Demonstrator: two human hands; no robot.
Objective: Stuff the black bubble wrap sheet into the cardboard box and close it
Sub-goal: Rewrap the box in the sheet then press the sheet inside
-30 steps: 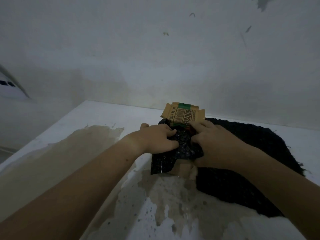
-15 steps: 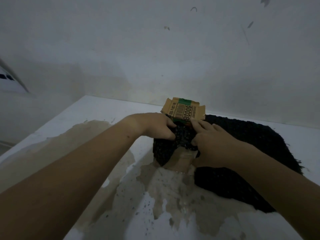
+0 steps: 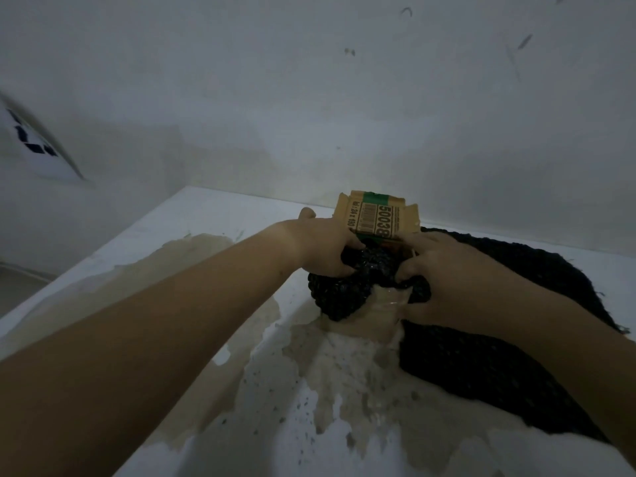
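A small cardboard box stands on the table, its printed lid flap raised at the far side with a barcode and green stripe. The black bubble wrap sheet bulges out of the box's open top and hangs over its left and front sides. My left hand grips the wrap at the box's left, fingers curled into it. My right hand grips the wrap at the right side, fingers curled and dug in. The box's inside is hidden.
A black knitted cloth lies on the table to the right, under my right forearm. The white table has worn brownish patches in front of the box. A pale wall rises close behind the table.
Both hands have pushed the wrap further toward the box opening, bunching it up. More of the box's front wall shows below the wrap than before.
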